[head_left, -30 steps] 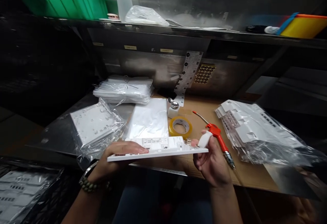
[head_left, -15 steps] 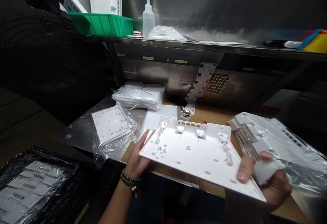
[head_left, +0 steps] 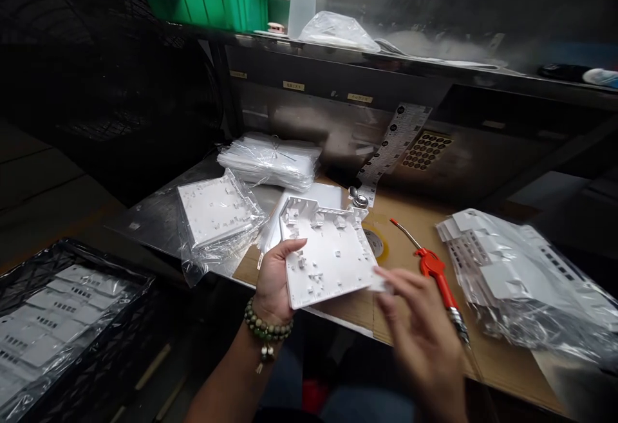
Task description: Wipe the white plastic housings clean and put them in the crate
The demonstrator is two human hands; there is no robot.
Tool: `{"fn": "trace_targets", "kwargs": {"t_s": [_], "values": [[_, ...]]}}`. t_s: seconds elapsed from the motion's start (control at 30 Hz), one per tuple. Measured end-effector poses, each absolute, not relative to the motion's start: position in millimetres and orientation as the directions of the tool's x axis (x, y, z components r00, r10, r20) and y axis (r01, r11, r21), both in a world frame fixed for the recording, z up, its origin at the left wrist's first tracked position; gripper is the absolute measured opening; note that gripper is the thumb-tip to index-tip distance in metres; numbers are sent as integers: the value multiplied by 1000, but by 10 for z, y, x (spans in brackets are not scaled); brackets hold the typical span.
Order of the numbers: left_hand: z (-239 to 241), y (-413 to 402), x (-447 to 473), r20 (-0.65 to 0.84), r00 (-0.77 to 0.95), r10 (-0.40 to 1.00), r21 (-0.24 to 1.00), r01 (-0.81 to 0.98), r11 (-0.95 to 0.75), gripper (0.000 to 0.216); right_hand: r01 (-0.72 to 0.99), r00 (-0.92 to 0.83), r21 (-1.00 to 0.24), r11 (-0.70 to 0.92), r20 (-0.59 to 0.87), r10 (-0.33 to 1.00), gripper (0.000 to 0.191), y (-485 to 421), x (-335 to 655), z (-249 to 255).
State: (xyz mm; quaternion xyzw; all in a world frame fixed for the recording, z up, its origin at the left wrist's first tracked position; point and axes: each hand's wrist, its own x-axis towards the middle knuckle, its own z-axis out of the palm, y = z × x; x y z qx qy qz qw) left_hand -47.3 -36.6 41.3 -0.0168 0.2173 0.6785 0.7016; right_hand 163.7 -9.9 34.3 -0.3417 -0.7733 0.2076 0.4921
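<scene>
**Status of hands and work piece**

- The left hand (head_left: 274,276) grips the white panel (head_left: 331,257) at its lower left edge, thumb on the ribbed face and fingers closed beneath. The panel is held just above the near edge of the bench (head_left: 420,233), tilted toward the camera.
- The right hand (head_left: 421,340) is blurred. Its fingers (head_left: 393,284) are loosely spread at the panel's lower right corner, touching it or just beside it. No object is seen in their grasp.
- The red air gun (head_left: 437,272) lies on the bench, unheld, just right of the panel. A tape roll (head_left: 378,243) shows partly behind the panel.

**Progress (judged from layout)**

- The held panel is bare, with no wrap on it.
- One bagged panel (head_left: 217,212) lies to the left, in front of a stack of clear bags (head_left: 270,162).
- A pile of bagged parts (head_left: 512,268) lies on the right, and a black crate (head_left: 87,262) at lower left holds more.
- The batch appears partly worked – one piece in hand, many wrapped on either side.
</scene>
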Motion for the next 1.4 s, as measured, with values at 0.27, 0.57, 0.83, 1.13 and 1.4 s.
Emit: {"fn": "trace_targets", "kwargs": {"t_s": [0.27,0.57,0.83,1.13,1.4], "values": [[680,-415,-366,-375,-86,923,280,-960,24,61,82,-560,-581,810,645,520,23,-464,1041,513],[574,-430,-400,-334,-134,933,359,-933,-5,69,81,-535,-566,820,670,515,25,-495,1031,483],[563,-523,-677,-468,-147,871,337,-941,23,79,228,-448,-658,717,584,678,19,-248,1482,384],[296,-717,-1015,-316,-251,915,485,-871,-72,70,488,-209,-627,608,593,778,14,-7,1956,157],[237,-691,-937,-382,-300,874,489,-868,-85,74,484,-298,-568,666,609,735,18,-34,1925,104]]}}
